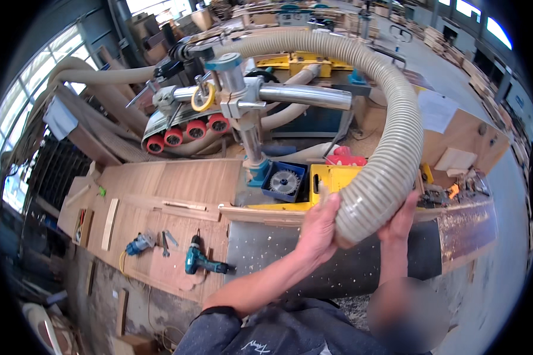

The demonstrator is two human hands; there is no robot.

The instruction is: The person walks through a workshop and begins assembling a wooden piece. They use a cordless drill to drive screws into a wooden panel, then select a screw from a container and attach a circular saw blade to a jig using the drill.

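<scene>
At the left, a wooden board [142, 171] carries a loose wood strip [109, 223], a blue power tool [140, 244], wrenches [166, 244] and a teal-and-black drill [195, 257] lying on its side. Beyond the board, a row of red rollers [173, 137] hangs from a machine arm joined to an upright column [253, 142]. Beside the column's base sits a blue box [267, 190] with a circular saw blade [284, 181] in it; next comes a yellow housing [333, 176], partly covered by the hose. To the far right leans a wooden panel [474, 142].

The hose [410, 127] arches over from the back, its near end held above the dark machine table [337, 272] in front of the person. The left hand [318, 229] presses against the left side of that end, fingers close together and clamped on it. The right hand [398, 220] grips the opposite side; most of its fingers are hidden, so their spread cannot be told.

The board is smooth, reddish-brown wood; the column is shiny metal, the blade toothed and round. The hose is thick, ribbed, translucent beige, and glossy near its end.
</scene>
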